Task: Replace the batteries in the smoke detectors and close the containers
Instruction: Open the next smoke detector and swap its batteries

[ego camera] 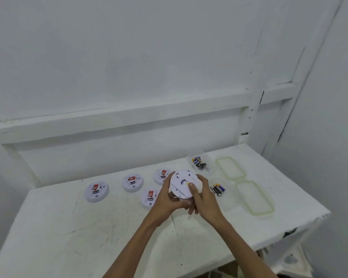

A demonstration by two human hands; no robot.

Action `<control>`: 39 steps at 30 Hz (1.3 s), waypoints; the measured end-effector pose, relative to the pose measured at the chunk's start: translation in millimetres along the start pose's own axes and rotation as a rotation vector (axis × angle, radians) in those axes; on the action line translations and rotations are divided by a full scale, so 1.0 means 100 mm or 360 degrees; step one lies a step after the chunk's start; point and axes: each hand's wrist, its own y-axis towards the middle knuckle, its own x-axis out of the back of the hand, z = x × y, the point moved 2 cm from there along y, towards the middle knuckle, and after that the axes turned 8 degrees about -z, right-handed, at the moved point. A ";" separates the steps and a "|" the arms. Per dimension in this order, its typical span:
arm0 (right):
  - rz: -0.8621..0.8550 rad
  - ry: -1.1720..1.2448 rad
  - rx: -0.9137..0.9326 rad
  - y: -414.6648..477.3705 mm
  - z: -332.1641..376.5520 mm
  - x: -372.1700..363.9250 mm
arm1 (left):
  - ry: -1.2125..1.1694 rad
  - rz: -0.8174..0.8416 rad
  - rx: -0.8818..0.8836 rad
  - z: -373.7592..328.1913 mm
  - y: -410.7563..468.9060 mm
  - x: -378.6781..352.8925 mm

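Observation:
A round white smoke detector (181, 182) is held above the table with its back side up. My left hand (165, 199) grips its left edge and underside. My right hand (201, 199) grips its right edge, thumb pressed on the back plate near a small opening. Several other white detectors lie on the table with red labels showing, one at the far left (96, 192), one behind it (132, 182), one near my left hand (149, 197), and one partly hidden behind the held one (161, 175). A clear container (201, 162) holds batteries; a second clear container (227, 194) holds batteries (217, 189).
Two clear lids with greenish rims lie at the right of the white table (88, 227), one at the back (230, 167) and one nearer (254, 197). A white wall and ledge stand behind. The table's right edge drops off near the nearer lid.

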 end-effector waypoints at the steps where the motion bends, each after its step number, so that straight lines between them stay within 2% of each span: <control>1: -0.0023 -0.0003 0.0009 0.01 0.02 -0.02 | 0.0011 0.0004 -0.0039 -0.02 0.04 0.01; 9: -0.0290 -0.0266 0.0215 0.26 0.20 0.01 | 0.0197 -0.0141 -0.0185 -0.18 0.27 0.10; 13: -0.0181 -0.0238 0.0483 0.43 0.35 0.07 | 0.0089 -0.0240 -0.0208 -0.30 0.32 0.02; 19: -0.0067 -0.0140 0.0430 0.60 0.46 0.10 | 0.0114 -0.0180 -0.0210 -0.40 0.44 0.02; 23: -0.0167 -0.0184 0.0459 0.65 0.50 0.06 | 0.0200 -0.0081 -0.0211 -0.45 0.50 0.08; 33: -0.0055 -0.0295 0.0518 0.78 0.50 0.07 | 0.0413 -0.0373 -0.0367 -0.40 0.59 0.02; 39: -0.0064 -0.0376 0.0657 0.78 0.56 0.04 | 0.0443 -0.0345 -0.0380 -0.39 0.56 0.14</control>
